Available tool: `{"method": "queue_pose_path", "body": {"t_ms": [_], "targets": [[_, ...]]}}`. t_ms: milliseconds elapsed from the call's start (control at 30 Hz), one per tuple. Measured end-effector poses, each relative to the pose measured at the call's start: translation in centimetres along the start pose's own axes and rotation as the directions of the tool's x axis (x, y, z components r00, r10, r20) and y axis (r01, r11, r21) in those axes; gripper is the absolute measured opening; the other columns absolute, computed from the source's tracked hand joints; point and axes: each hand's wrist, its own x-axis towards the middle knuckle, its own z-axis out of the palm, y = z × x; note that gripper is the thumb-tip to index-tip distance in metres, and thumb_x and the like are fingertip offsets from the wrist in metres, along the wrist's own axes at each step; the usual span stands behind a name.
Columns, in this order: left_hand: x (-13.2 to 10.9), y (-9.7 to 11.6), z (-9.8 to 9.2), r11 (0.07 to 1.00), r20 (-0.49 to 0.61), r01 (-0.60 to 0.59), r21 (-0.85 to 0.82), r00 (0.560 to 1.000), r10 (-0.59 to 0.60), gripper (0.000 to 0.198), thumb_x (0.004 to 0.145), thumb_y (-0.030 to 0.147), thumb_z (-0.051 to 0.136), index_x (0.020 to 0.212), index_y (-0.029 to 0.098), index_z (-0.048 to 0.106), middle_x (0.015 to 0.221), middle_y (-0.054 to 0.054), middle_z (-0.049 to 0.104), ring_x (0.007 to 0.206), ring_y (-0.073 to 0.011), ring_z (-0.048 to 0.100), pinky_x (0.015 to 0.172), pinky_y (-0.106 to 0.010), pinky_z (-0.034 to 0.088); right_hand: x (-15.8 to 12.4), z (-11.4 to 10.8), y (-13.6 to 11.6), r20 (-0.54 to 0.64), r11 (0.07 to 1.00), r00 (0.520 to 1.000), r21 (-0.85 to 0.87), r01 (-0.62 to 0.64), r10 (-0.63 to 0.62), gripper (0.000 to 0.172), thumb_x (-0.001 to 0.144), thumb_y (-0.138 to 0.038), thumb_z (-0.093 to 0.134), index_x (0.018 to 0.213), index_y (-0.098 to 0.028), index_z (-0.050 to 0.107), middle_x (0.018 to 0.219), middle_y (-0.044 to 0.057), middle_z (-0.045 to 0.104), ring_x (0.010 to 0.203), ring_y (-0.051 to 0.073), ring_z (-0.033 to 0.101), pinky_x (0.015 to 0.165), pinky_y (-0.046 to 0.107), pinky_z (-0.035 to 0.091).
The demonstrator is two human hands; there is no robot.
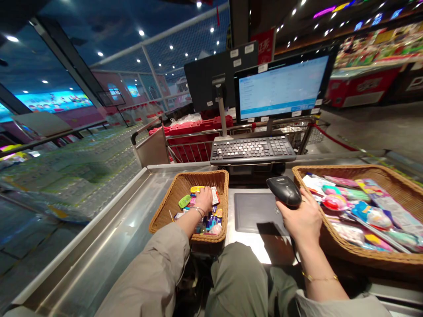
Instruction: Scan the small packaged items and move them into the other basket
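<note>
My right hand point(306, 215) is wrapped round the handle of a black barcode scanner point(284, 190), held above the counter's grey pad. My left hand point(204, 200) reaches down into the smaller wicker basket point(165, 215), its fingers curled among small packaged goods. Close to those fingers lie a yellow item point(197, 189), a green item point(184, 201) and a white and red packet point(215, 195). What the left fingers hold, if anything, is hidden. Beneath the scanner and to its left is the flat grey pad point(253, 211).
To the right stands a larger wicker basket point(333, 246) full of colourful packages. A keyboard point(253, 149) sits beyond the pad, below a lit monitor point(280, 88). The metal counter point(132, 220) runs along the left, with a shopping cart point(191, 149) behind.
</note>
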Motion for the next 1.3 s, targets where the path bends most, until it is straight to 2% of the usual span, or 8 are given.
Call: {"method": "queue_pose_path", "body": {"t_ms": [167, 400, 533, 767, 967, 1133, 1200, 1300], "targets": [[0.1, 0.0, 0.4, 0.998, -0.048, -0.047, 0.049, 0.998, 0.049, 0.098, 0.067, 0.02, 0.082, 0.154, 0.01, 0.038, 0.142, -0.023, 0.05, 0.13, -0.0375, 0.046, 0.115, -0.058, 0.034, -0.1, 0.1, 0.1, -0.009, 1.0, 1.0, 0.001, 0.016, -0.016, 0.034, 0.068, -0.051, 0.066, 0.079, -0.019, 0.07, 0.109, 0.018, 0.073, 0.125, 0.035, 0.059, 0.109, 0.053, 0.046], [0.6, -0.4, 1.2, 0.998, -0.101, -0.044, 0.034, 0.994, 0.047, 0.082, 0.078, 0.011, 0.066, 0.154, 0.003, 0.036, 0.138, -0.026, 0.053, 0.127, -0.0361, 0.05, 0.11, -0.05, 0.038, 0.1, -0.2, 0.4, 0.011, 1.0, 1.0, -0.006, -0.001, 0.002, 0.036, 0.068, -0.049, 0.065, 0.082, -0.017, 0.072, 0.113, 0.019, 0.072, 0.127, 0.035, 0.058, 0.111, 0.051, 0.045], [0.6, -1.3, 0.6, 0.996, -0.121, -0.088, -0.001, 0.989, 0.087, 0.077, 0.081, 0.01, 0.062, 0.153, 0.003, 0.036, 0.13, -0.024, 0.058, 0.12, -0.032, 0.055, 0.105, -0.045, 0.043, 0.2, -0.2, 0.4, 0.011, 1.0, 1.0, -0.014, -0.009, 0.009, 0.038, 0.068, -0.05, 0.065, 0.083, -0.016, 0.073, 0.118, 0.02, 0.071, 0.128, 0.035, 0.058, 0.111, 0.052, 0.045], [-0.4, -3.4, -3.9, 0.991, -0.225, -0.115, -0.07, 0.97, 0.096, 0.089, 0.076, 0.023, 0.076, 0.153, 0.011, 0.033, 0.138, -0.021, 0.055, 0.128, -0.0318, 0.053, 0.106, -0.041, 0.048, 0.1, 0.0, 0.3, 0.003, 1.0, 1.0, 0.023, 0.011, -0.011, 0.033, 0.066, -0.048, 0.066, 0.078, -0.018, 0.071, 0.108, 0.018, 0.073, 0.125, 0.036, 0.059, 0.109, 0.052, 0.045], [-2.5, -4.2, -7.3, 0.988, -0.348, -0.135, -0.082, 0.932, 0.098, 0.089, 0.076, 0.018, 0.073, 0.154, 0.011, 0.03, 0.15, -0.023, 0.049, 0.141, -0.0329, 0.046, 0.119, -0.046, 0.039, 0.2, 0.1, 0.6, 0.005, 0.997, 0.997, 0.033, 0.072, -0.072, 0.032, 0.068, -0.048, 0.065, 0.081, -0.019, 0.072, 0.104, 0.017, 0.075, 0.128, 0.036, 0.057, 0.108, 0.053, 0.046], [-3.4, -2.7, -10.1, 0.986, -0.477, -0.142, -0.081, 0.875, 0.087, 0.088, 0.078, 0.018, 0.071, 0.156, 0.008, 0.03, 0.154, -0.023, 0.047, 0.146, -0.0341, 0.041, 0.127, -0.05, 0.028, 0.2, -0.2, 0.7, 0.021, 0.991, 0.99, 0.001, 0.137, -0.137, 0.037, 0.071, -0.047, 0.066, 0.093, -0.017, 0.073, 0.111, 0.017, 0.074, 0.134, 0.036, 0.053, 0.111, 0.056, 0.042], [-3.4, -1.5, -11.2, 0.985, -0.538, -0.15, -0.081, 0.839, 0.084, 0.086, 0.079, 0.018, 0.069, 0.156, 0.008, 0.032, 0.155, -0.022, 0.046, 0.147, -0.0342, 0.04, 0.129, -0.051, 0.024, 0.2, -0.4, 0.5, -0.008, 0.986, 0.986, -0.013, 0.164, -0.164, 0.039, 0.073, -0.044, 0.065, 0.1, -0.017, 0.073, 0.118, 0.017, 0.072, 0.135, 0.036, 0.052, 0.111, 0.056, 0.041], [-3.2, 1.0, -12.5, 0.977, -0.604, -0.197, -0.076, 0.789, 0.113, 0.081, 0.083, 0.019, 0.066, 0.157, 0.009, 0.033, 0.158, -0.02, 0.045, 0.15, -0.0335, 0.037, 0.13, -0.053, 0.021, 0.1, -0.9, -0.1, -0.016, 0.968, 0.968, -0.032, 0.25, -0.251, 0.034, 0.075, -0.041, 0.066, 0.1, -0.019, 0.072, 0.123, 0.015, 0.072, 0.14, 0.036, 0.048, 0.113, 0.059, 0.037]]}}
